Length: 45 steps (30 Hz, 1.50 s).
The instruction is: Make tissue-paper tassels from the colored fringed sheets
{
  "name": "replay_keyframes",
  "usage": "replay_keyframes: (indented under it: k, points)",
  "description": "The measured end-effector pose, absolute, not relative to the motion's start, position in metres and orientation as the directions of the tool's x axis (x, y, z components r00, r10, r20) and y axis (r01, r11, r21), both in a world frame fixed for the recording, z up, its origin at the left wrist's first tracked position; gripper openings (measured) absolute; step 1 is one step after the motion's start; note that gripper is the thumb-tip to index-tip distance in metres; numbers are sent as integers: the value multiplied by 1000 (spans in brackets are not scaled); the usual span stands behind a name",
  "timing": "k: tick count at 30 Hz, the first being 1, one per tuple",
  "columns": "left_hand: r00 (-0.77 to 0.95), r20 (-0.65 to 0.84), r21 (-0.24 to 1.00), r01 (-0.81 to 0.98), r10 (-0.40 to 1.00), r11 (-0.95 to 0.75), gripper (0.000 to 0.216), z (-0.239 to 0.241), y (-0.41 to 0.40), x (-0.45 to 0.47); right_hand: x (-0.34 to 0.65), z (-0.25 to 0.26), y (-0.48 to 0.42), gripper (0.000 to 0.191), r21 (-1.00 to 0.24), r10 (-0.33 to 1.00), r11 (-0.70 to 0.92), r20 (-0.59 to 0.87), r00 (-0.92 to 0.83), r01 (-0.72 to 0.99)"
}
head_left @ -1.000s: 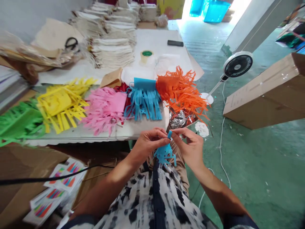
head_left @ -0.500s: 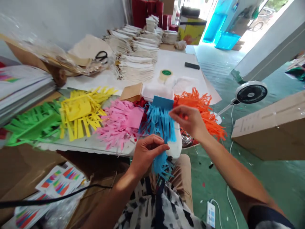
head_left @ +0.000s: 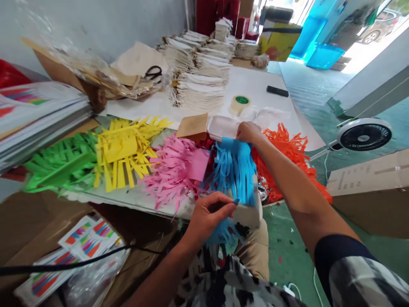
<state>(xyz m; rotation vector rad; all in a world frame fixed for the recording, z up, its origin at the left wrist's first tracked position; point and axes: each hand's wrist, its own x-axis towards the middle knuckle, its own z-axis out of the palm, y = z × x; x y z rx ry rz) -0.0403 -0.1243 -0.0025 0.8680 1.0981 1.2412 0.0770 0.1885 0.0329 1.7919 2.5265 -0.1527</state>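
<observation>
Near the table's front edge, my left hand [head_left: 213, 218] pinches the rolled top of a blue fringed paper tassel [head_left: 225, 232], whose strips hang below the fingers. Farther forward, my right hand [head_left: 249, 132] is closed, fingertips pointing down at the right end of a white plastic tray [head_left: 220, 127]; what the fingers hold, if anything, is hidden. Just below that hand lies a pile of blue fringed paper [head_left: 238, 168], its plain band at the top. Pink fringed paper [head_left: 179, 164] lies left of it, and orange fringed paper [head_left: 287, 160] is partly behind my right forearm.
Yellow fringe [head_left: 119, 147] and green fringe [head_left: 62, 160] lie farther left. Behind are a brown paper piece [head_left: 192, 126], a tape roll [head_left: 240, 103], scissors [head_left: 153, 73], a black phone-like object [head_left: 277, 91] and stacked white bundles [head_left: 201, 94]. A fan [head_left: 364, 135] and carton [head_left: 370, 192] stand right.
My right hand has moved forward from beside the blue pile to the tray's right end. My left hand keeps its pinch on the blue tassel. The whole view has shifted.
</observation>
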Motion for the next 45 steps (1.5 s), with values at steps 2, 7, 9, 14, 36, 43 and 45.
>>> replay_keyframes:
  k: [2,7,9,14,36,43,45]
  points:
    - [-36,-160,946,-290,987,142,27,-2,-125,-41,79,35,185,27,-70,944,321,-62,-325,944]
    - [-111,-140,946,-308,984,100,26,3,-130,-42,89,53,161,32,-167,947,305,153,-281,938]
    - [-153,-127,947,-311,980,74,25,5,-133,-42,97,64,133,31,-346,916,375,277,-288,860]
    - [-184,-79,963,-268,980,27,22,15,-146,-34,123,74,3,23,-812,891,439,335,-307,385]
    - [-35,171,985,10,985,-171,15,28,-182,8,176,20,-153,4,-979,981,159,171,-95,-126]
    - [-21,299,950,96,954,-296,9,27,-185,14,177,18,-157,8,-977,976,174,188,-110,-124]
    - [-23,303,948,106,953,-299,8,26,-185,16,176,18,-158,11,-983,982,137,151,-112,-124]
